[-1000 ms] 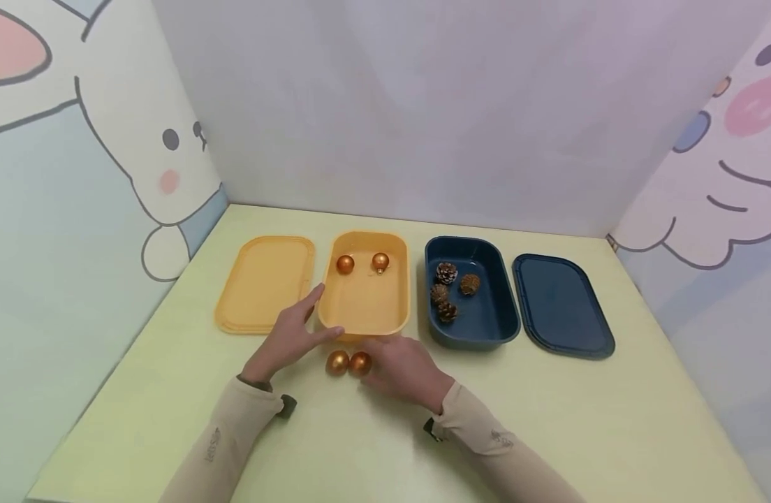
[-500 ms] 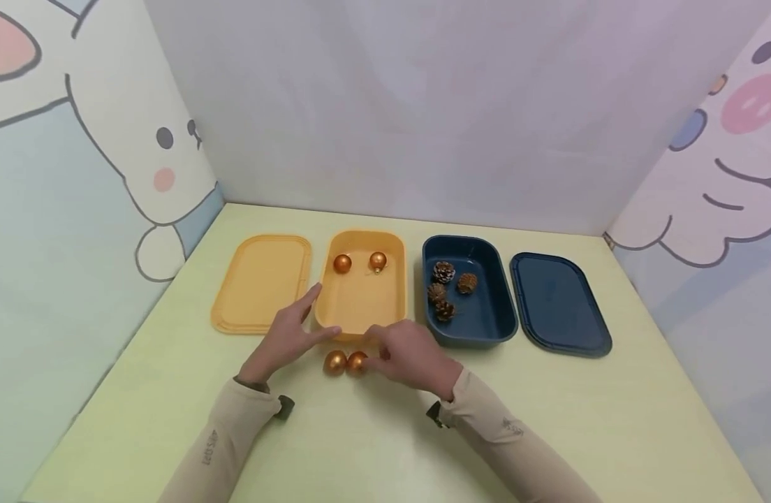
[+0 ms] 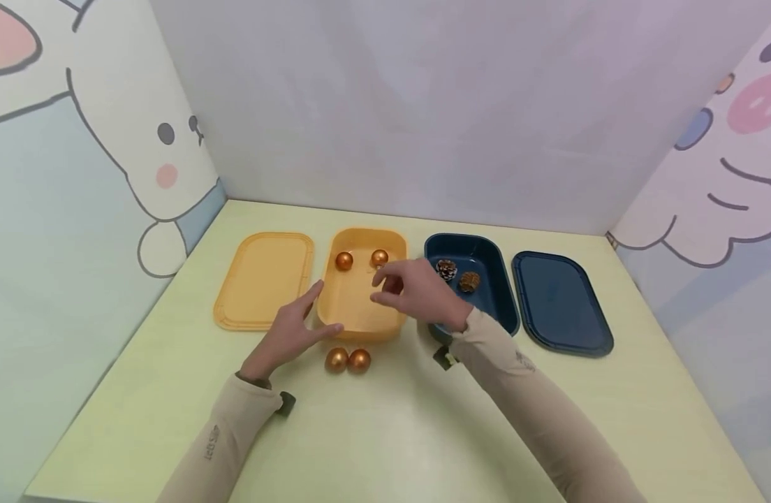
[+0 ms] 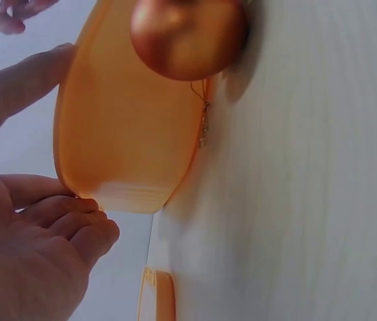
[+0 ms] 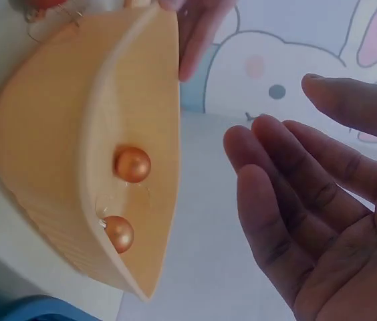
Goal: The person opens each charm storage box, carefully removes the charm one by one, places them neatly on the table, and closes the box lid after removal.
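Note:
My left hand (image 3: 286,337) holds the near left corner of a yellow plastic box (image 3: 360,335), thumb at its front rim and fingers along its left side. Two copper-coloured baubles (image 3: 344,261) lie inside toward the far end. Over the box's right side hovers my right hand (image 3: 420,290); its fingers are loosely bent with nothing between them, as the right wrist view shows. Two more baubles, a golden one (image 3: 336,360) and a copper one (image 3: 359,361), rest side by side on the table in front of the box. The left wrist view shows a bauble (image 4: 188,37) with a thin string.
A dark blue box (image 3: 486,269) stands to the right, with pine cones (image 3: 469,281) in it, some hidden behind my right hand. Flat on the table (image 3: 373,447) lie a yellow lid (image 3: 266,283) at left and a blue lid (image 3: 561,304) at right. Walls rise behind and at both sides.
My right hand has left the copper bauble on the table and risen up and to the right, over the yellow box. The left hand stays at the box corner; the baubles have not moved.

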### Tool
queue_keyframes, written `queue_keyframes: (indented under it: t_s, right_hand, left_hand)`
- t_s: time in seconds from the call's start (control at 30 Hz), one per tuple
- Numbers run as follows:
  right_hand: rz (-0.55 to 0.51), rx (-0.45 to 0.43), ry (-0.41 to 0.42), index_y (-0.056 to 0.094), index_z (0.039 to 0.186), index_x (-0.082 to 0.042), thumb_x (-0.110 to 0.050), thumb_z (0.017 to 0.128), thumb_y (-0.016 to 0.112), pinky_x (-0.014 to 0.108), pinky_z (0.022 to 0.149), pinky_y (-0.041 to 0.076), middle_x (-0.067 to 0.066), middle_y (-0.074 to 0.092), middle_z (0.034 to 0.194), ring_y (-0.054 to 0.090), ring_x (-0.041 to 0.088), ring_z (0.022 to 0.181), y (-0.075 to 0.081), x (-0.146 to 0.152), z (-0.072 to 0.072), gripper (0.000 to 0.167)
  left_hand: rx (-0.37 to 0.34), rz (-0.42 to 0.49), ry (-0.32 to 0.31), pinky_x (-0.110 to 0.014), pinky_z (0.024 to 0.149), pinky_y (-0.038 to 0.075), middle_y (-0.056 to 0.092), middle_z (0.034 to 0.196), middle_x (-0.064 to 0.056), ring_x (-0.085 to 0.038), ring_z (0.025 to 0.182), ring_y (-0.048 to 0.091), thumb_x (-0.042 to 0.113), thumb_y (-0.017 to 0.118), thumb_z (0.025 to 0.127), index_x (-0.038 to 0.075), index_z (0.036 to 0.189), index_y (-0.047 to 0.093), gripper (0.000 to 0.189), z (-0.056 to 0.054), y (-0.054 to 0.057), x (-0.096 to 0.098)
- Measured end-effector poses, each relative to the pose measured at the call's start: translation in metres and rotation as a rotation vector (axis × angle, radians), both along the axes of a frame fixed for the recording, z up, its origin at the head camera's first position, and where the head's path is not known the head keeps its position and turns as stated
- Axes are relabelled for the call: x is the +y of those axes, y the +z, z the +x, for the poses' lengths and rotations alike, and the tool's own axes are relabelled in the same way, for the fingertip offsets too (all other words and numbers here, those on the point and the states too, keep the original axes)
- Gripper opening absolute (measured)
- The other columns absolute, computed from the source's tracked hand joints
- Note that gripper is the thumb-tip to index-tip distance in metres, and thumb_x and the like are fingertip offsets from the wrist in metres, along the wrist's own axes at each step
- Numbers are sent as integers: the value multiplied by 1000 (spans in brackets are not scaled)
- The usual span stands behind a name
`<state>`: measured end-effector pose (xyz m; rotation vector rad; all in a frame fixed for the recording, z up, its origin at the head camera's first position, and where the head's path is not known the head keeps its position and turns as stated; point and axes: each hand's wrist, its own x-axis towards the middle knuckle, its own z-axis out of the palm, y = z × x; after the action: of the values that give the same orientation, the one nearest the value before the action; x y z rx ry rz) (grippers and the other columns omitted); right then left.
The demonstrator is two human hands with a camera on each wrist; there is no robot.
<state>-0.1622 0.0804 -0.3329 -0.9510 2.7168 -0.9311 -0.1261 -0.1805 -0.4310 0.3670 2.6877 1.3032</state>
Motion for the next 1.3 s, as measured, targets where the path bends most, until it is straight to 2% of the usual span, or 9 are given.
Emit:
queue_keyframes:
  t_s: [0.2,0.43,0.77,0.93,1.1,1.3]
  right_hand:
    - [-50,-60,-7,73,96,-11,-21,94,71,24,60,54,2,73,78,66,16,66,2,-10,-31,10]
    - [-62,-86,-57,72,95,-9,-19,94,70,25,58,55,9,74,81,66,14,63,1,-24,-59,10]
    - [-60,-84,-155,71,94,-5,-17,94,70,25,60,59,13,75,90,68,16,64,2,-49,-88,11]
    - [-24,-118,-201,72,89,-5,-16,93,70,23,57,56,15,77,91,71,20,65,-9,-59,-99,11]
    - [52,-201,-262,73,92,-6,-18,93,69,22,51,49,17,76,97,71,28,74,-30,-71,-111,12]
    - [149,-219,-320,73,91,-10,-17,91,71,21,51,48,8,75,88,63,16,64,-48,-86,-119,8]
  left_hand:
    - [-7,-7,3,-56,121,35,22,167,-16,-39,151,32,53,74,86,5,160,20,103,1,1,-1]
    - [11,-2,6,-54,120,36,23,167,-16,-39,150,34,53,75,86,4,160,22,103,0,-1,0]
    - [21,-9,12,-53,120,37,23,167,-17,-39,149,35,52,75,86,5,160,22,102,-1,-6,1]
    - [31,-2,11,-53,120,37,25,166,-16,-39,149,36,53,76,85,5,160,23,103,-2,-5,1]
    - [25,-15,12,-54,119,38,25,166,-16,-39,148,37,54,75,85,6,160,22,104,1,-3,1]
    - [3,-17,20,-54,119,38,25,167,-15,-39,149,36,51,76,85,7,160,22,102,3,-1,1]
